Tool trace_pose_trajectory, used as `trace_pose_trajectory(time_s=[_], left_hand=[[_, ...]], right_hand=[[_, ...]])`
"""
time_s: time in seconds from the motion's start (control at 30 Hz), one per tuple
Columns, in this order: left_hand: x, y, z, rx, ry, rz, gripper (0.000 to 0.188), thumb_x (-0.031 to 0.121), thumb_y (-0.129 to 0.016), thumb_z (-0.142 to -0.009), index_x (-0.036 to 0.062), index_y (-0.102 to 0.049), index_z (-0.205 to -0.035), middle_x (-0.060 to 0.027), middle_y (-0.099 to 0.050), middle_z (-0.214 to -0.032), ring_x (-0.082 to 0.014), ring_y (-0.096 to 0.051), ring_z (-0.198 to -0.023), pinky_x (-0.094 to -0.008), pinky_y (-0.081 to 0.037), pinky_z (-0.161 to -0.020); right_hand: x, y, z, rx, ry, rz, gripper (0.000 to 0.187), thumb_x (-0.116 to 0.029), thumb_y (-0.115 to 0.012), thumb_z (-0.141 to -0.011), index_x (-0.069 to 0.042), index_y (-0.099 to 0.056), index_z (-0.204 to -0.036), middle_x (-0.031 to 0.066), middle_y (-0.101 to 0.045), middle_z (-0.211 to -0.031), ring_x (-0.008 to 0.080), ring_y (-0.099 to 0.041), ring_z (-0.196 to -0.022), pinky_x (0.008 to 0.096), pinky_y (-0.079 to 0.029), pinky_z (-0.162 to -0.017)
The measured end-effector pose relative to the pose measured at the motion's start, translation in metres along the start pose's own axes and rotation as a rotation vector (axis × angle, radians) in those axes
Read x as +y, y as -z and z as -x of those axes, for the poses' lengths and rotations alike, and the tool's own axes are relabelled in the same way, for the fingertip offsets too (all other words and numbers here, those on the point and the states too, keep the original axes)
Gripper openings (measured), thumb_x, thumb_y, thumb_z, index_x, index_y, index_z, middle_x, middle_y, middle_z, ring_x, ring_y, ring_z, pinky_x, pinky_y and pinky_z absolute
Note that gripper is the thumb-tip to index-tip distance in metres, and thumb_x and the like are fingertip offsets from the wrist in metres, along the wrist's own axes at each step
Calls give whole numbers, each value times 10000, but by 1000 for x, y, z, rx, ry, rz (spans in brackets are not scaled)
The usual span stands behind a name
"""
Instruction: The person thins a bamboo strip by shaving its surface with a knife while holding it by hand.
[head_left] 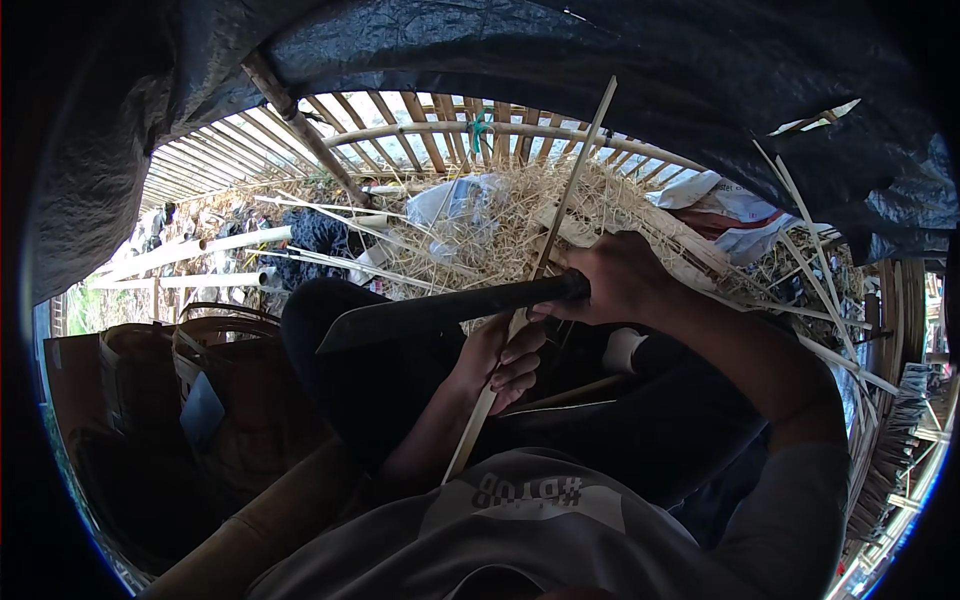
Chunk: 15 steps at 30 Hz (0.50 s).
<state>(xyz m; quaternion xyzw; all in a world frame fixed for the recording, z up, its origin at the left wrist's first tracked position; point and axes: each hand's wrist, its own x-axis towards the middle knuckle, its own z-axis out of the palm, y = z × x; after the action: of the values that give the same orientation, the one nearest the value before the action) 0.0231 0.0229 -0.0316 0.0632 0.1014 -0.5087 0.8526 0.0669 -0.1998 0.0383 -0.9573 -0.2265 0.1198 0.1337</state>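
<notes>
A long, thin bamboo strip runs slantwise from near my body up toward the fence. My left hand is closed around its lower part, fingers wrapped over it. Just above, my right hand grips the handle of a machete. Its broad dark blade points left and lies across the strip right above my left hand. Whether the edge bites into the bamboo I cannot tell. The handle is mostly hidden inside my right fist.
Bamboo shavings are heaped ahead, beside a pale plastic sack. A slatted bamboo fence stands behind. Woven baskets sit at left, near a thick bamboo pole. Black sheeting hangs overhead. Loose strips lean at right.
</notes>
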Motion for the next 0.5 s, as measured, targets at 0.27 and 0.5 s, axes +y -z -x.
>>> trace_pose_trajectory(time_s=[0.27,0.5], left_hand=[[7,-22,5,147,-39,-87,325,264,-298,-1079,80,-553,-1161,54,-358,-553,-39,-319,-335,-194,-271,-301],[10,-20,2,92,-69,-104,327,284,-288,-1086,91,-550,-1119,55,-359,-543,-40,-311,-328,-188,-253,-303]], right_hand=[[4,2,-9,56,-5,62,593,-655,-708,-731,-66,-661,-784,100,-618,-557,301,-673,-567,421,-546,-636],[17,10,-11,118,-48,72,629,-702,-688,-726,-75,-634,-730,97,-609,-549,302,-663,-557,416,-530,-631]])
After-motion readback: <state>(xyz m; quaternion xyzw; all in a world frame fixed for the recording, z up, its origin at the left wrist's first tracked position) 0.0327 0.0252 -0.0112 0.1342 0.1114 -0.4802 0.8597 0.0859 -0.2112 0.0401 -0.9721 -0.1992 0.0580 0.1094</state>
